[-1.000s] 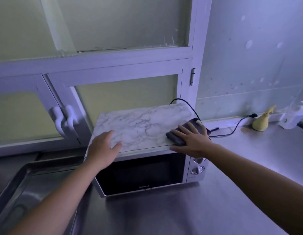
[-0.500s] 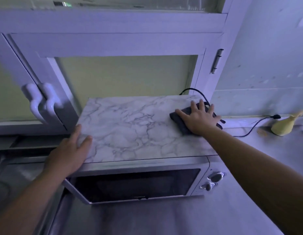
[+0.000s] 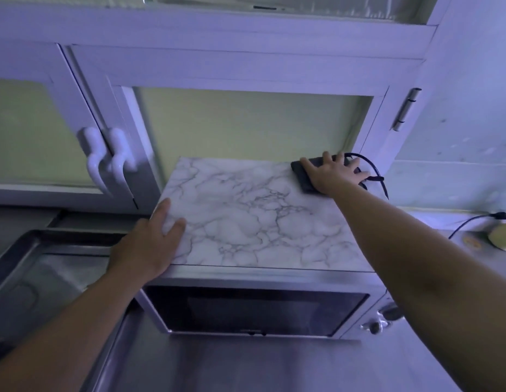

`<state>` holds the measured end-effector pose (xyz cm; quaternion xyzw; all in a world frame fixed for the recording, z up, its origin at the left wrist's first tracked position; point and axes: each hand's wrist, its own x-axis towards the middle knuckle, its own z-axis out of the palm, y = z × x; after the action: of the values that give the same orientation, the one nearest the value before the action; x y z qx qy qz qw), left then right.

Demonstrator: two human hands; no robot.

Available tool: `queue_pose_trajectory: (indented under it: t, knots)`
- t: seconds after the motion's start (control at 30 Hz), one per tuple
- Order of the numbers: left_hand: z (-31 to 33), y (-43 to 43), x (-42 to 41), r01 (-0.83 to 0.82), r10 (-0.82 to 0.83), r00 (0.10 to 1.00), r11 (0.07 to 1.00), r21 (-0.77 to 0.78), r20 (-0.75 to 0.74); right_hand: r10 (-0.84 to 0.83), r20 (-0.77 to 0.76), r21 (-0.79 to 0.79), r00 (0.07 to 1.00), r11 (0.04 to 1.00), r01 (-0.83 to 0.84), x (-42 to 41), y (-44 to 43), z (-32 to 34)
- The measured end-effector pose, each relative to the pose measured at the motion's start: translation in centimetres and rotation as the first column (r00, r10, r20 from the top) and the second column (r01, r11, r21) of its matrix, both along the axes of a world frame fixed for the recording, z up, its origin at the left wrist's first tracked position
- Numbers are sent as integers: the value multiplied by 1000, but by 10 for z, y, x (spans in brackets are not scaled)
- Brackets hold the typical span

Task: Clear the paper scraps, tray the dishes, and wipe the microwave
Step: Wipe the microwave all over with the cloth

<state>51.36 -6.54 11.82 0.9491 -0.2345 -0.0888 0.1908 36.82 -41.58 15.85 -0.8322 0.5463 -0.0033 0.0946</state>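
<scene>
A microwave [image 3: 254, 309] with a dark glass door stands on the steel counter, its top covered by a marble-patterned sheet [image 3: 254, 219]. A dark folded cloth [image 3: 301, 172] lies at the far right corner of that top. My right hand [image 3: 332, 175] presses flat on the cloth with fingers spread. My left hand [image 3: 150, 244] rests flat on the top's front left corner, fingers straight. No paper scraps or dishes are in sight.
A steel sink [image 3: 34, 278] lies left of the microwave. White cabinet doors with curved handles [image 3: 104, 159] stand behind. A black power cord [image 3: 370, 171] runs from the microwave's back to a wall plug [image 3: 499, 215]. A yellowish object [image 3: 502, 240] sits at the right edge.
My right hand has slid the cloth from the front right of the microwave top back to its far right corner. My left hand stayed at the front left corner.
</scene>
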Motion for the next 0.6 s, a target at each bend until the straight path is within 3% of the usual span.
queue_pose_trajectory:
  t: [0.17,0.6]
  knots:
    - [7,-1,-3,13,-12,999,1000,25,-44,147,49,-30,988,989,-146,-44,65,-7]
    - [4,0,-6,79,-79,995,997,-8,-57,-106,-4,-84,994,991,105,-86,217,-18]
